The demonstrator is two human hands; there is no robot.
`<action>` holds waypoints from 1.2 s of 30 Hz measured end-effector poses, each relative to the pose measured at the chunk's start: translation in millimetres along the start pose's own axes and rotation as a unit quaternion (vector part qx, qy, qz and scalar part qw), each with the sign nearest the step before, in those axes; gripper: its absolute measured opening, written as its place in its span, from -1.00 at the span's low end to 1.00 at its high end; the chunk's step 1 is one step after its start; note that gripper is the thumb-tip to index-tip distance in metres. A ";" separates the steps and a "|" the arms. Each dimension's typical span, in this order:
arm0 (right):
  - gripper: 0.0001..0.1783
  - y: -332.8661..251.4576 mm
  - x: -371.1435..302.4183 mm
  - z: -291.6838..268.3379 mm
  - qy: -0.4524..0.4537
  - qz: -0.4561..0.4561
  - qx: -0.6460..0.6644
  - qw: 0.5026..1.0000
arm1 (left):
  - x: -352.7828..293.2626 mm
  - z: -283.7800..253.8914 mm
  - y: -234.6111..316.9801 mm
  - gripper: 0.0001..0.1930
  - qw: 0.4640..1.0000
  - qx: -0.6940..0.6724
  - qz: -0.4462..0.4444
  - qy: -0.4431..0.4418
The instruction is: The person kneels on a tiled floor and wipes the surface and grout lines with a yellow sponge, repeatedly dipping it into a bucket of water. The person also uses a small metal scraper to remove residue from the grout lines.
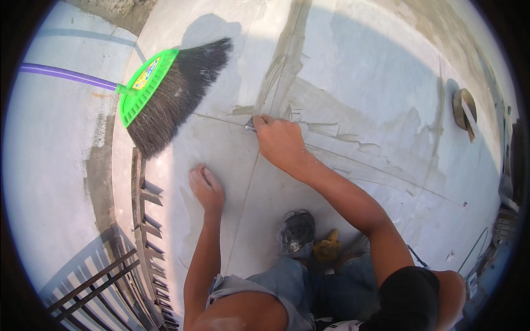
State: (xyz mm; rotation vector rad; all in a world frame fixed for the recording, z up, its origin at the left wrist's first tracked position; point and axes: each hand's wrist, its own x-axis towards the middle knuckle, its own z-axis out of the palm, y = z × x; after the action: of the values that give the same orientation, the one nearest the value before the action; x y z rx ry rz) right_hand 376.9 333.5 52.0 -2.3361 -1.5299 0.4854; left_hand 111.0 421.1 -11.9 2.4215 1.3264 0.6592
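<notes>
My right hand (280, 142) is closed around a small metal scraper blade (250, 125), most of which is hidden by the fingers. The blade meets the pale floor slab (221, 146) where two seams cross. Smeared grey paste (337, 132) runs along the seam to the right of this hand, and more wet paste (287, 49) lines the seam leading away from me. Nearer to me on the left, my left hand (207, 188) rests on the floor with loosely bent fingers, the thumb apart, and nothing in it.
A broom with a green head (149, 85), dark bristles (176, 99) and purple handle (72, 75) is at the far left. Below it runs a dark metal railing (146, 231). A round brownish object with a pale strip (465, 115) lies right. Near my dark clog (297, 233) is a crumpled yellow thing (328, 246).
</notes>
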 end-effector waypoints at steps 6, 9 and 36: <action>-0.38 53.4 32.2 9.5 0.220 0.028 -0.163 0.961 | -5.3 4.9 16.4 -0.77 0.998 -0.032 -0.034 -0.032; -0.44 12.5 -27.9 26.7 0.100 -0.045 -0.115 0.987 | -6.0 0.1 4.3 -0.78 0.999 -0.007 -0.030 -0.016; -0.69 72.5 -4.7 -77.7 0.066 0.120 0.269 0.953 | 41.1 18.6 43.2 -0.68 0.995 -0.070 -0.064 -0.027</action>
State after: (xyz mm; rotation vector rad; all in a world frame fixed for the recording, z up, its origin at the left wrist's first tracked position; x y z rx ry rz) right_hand 468.5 296.0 91.0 -2.0697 -0.9066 0.6895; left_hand 170.6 432.4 2.6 2.2082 1.3538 0.6256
